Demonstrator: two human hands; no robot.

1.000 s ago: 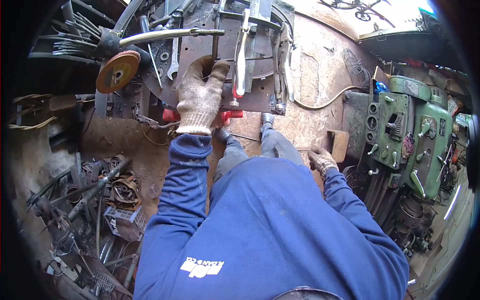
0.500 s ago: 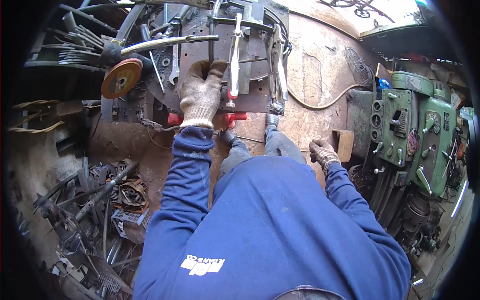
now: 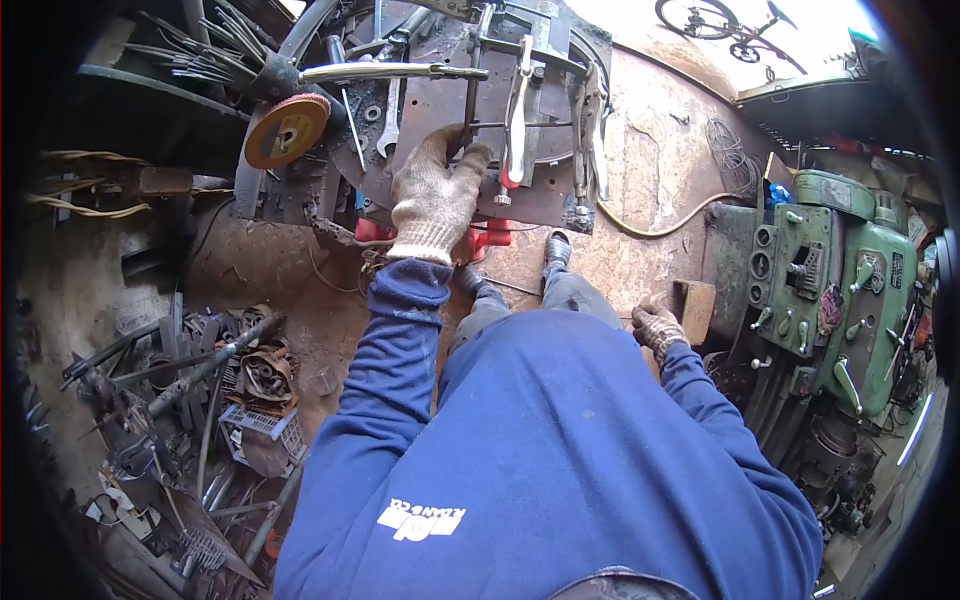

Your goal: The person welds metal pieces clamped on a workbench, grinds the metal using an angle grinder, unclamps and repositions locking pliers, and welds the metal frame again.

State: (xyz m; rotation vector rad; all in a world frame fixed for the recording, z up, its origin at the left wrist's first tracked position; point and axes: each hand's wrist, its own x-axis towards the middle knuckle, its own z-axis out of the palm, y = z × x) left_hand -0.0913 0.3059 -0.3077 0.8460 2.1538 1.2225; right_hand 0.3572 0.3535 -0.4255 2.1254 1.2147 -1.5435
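Note:
My left hand (image 3: 437, 190), in a beige knit glove, is closed around the lower end of a dark metal bar (image 3: 472, 98) above a drilled steel plate (image 3: 440, 100). Two locking pliers clamps stand right of it: one clamp (image 3: 517, 115) with a red part near its end, another clamp (image 3: 590, 135) at the plate's right edge. A spanner (image 3: 390, 118) lies left of the hand. My right hand (image 3: 657, 328), gloved too, hangs low by a wooden block (image 3: 693, 308). Its fingers are curled in, and whatever they may hold is hidden.
An orange grinding disc (image 3: 287, 132) and a bundle of thin rods (image 3: 215, 45) are at the bench's left. A green machine (image 3: 850, 270) stands at the right. Scrap metal and a grey crate (image 3: 262, 420) lie lower left. A hose (image 3: 655, 228) crosses the floor; a bicycle (image 3: 735, 25) stands beyond.
The view has shifted, so the bench appears farther right and slightly lower. My left hand stays at the dark bar. My right hand hangs slightly lower in the picture.

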